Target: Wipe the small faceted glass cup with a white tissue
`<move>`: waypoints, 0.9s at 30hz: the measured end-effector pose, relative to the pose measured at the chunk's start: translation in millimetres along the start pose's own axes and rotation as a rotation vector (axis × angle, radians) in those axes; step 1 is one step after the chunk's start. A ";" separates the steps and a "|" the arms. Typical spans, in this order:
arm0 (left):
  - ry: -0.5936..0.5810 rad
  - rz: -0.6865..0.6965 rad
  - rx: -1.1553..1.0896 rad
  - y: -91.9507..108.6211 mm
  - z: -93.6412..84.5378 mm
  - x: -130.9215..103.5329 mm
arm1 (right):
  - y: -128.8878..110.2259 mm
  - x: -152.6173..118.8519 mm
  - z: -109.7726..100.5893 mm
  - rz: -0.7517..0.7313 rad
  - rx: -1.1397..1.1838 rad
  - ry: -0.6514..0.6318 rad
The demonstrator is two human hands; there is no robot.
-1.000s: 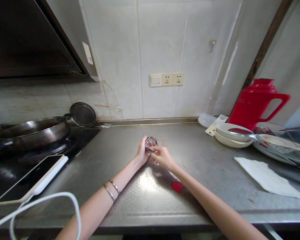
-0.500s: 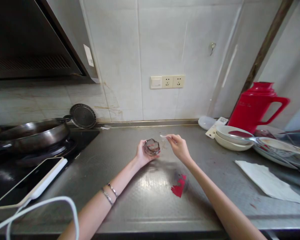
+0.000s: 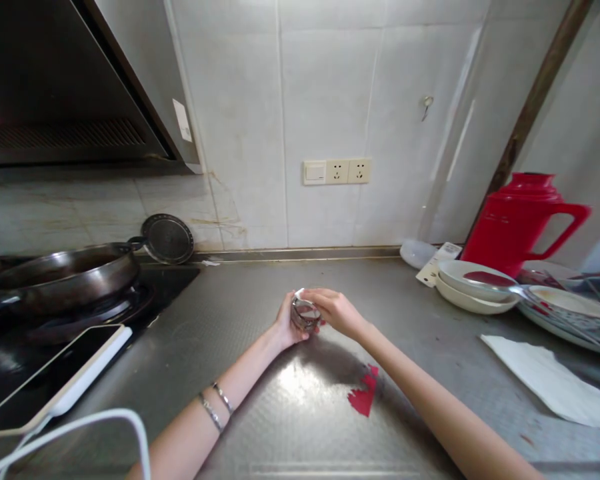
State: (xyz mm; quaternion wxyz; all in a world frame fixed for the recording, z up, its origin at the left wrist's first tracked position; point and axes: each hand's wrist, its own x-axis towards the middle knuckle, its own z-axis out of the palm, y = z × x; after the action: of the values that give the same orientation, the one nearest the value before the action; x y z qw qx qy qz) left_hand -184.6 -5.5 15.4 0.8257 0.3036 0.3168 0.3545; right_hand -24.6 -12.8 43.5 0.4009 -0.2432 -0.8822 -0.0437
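Note:
My left hand (image 3: pixel 285 323) is wrapped around a small clear glass (image 3: pixel 306 319), held tilted above the metal counter with its round opening facing me. My right hand (image 3: pixel 337 310) has its fingers pinched at the glass's upper rim. From those fingertips pokes a small piece of white tissue (image 3: pixel 299 293), touching the rim; the rest of it is hidden. Below the hands, a ragged red patch (image 3: pixel 363 395) lies flat on the counter.
A steel pan (image 3: pixel 70 280) stands on the stove at left, near a phone (image 3: pixel 50 380) with a white cable (image 3: pixel 95 415). On the right are a red thermos jug (image 3: pixel 513 220), stacked bowls (image 3: pixel 475 300), a patterned plate (image 3: pixel 575 307) and a white paper towel (image 3: pixel 555 383).
My right hand has moved left with the tissue, from beside the glass onto its rim. The left hand still holds the glass. The whole view has shifted slightly.

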 end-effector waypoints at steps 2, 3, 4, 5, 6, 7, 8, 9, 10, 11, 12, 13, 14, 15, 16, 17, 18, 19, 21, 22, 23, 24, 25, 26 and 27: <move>0.003 -0.038 0.032 -0.1 -1.2 1.2 | -1.1 -2.7 1.5 -0.013 0.022 -0.023; 0.007 -0.060 0.046 -0.3 -1.1 1.4 | -0.8 -4.0 1.5 -0.025 0.020 -0.034; 0.009 -0.076 0.058 -0.6 -0.4 1.3 | 0.0 -5.3 0.8 -0.041 0.013 -0.044; 0.009 -0.083 0.064 -0.7 0.7 0.9 | 1.2 -6.5 -0.4 -0.059 0.004 -0.052; 0.003 -0.085 0.063 -0.6 2.0 0.3 | 2.7 -7.7 -2.3 -0.076 -0.005 -0.057; -0.006 -0.081 0.060 -0.2 3.4 -0.6 | 4.3 -9.0 -4.6 -0.088 -0.014 -0.056; -0.015 -0.074 0.054 0.5 4.8 -1.7 | 5.8 -10.2 -7.1 -0.093 -0.022 -0.053; -0.020 -0.066 0.046 1.5 6.2 -2.9 | 7.0 -11.4 -9.7 -0.095 -0.029 -0.049; -0.020 -0.059 0.041 2.7 7.5 -4.0 | 7.9 -12.4 -12.2 -0.096 -0.037 -0.045; -0.017 -0.053 0.043 4.0 8.7 -5.1 | 8.4 -13.2 -14.4 -0.097 -0.047 -0.045; -0.010 -0.047 0.049 5.3 9.7 -6.1 | 8.5 -13.7 -16.4 -0.102 -0.058 -0.047; 0.001 -0.042 0.054 6.5 10.5 -6.8 | 8.2 -14.0 -17.9 -0.111 -0.071 -0.051; 0.013 -0.036 0.052 7.4 11.2 -7.3 | 7.6 -14.0 -19.2 -0.122 -0.082 -0.055; 0.025 -0.022 0.039 8.0 11.6 -7.5 | 6.7 -13.8 -20.2 -0.131 -0.092 -0.058; 0.037 -0.002 0.017 8.2 11.8 -7.3 | 5.8 -13.5 -21.0 -0.140 -0.099 -0.059; 0.047 0.018 -0.010 8.2 11.7 -6.8 | 4.8 -13.1 -21.5 -0.148 -0.103 -0.058; 0.056 0.037 -0.036 8.0 11.2 -6.0 | 3.8 -12.8 -21.8 -0.153 -0.106 -0.055; 0.063 0.054 -0.059 7.5 10.4 -4.9 | 2.9 -12.5 -21.8 -0.153 -0.110 -0.050; 0.073 0.079 -0.088 6.1 8.1 -2.4 | 1.4 -12.4 -21.3 -0.139 -0.123 -0.035; 0.077 0.084 -0.096 5.3 6.7 -1.2 | 0.8 -12.4 -20.8 -0.129 -0.130 -0.027; 0.079 0.089 -0.103 4.6 5.4 -0.1 | 0.3 -12.5 -20.2 -0.119 -0.134 -0.020; 0.082 0.096 -0.107 3.9 4.2 0.7 | 0.0 -12.7 -19.6 -0.112 -0.133 -0.015; 0.085 0.096 -0.104 3.3 3.3 1.1 | -0.2 -12.8 -19.0 -0.106 -0.128 -0.009; 0.090 0.095 -0.098 3.0 2.8 1.2 | -0.2 -13.0 -18.6 -0.097 -0.119 -0.001; 0.092 0.094 -0.093 2.8 2.7 0.9 | -0.1 -13.1 -18.3 -0.083 -0.107 0.009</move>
State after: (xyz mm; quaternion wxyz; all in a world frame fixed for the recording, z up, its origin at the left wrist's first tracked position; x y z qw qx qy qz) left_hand -183.2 -3.9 18.7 0.8059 0.2630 0.3230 0.4207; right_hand -4.8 -23.0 46.3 0.3892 -0.2273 -0.8861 -0.1085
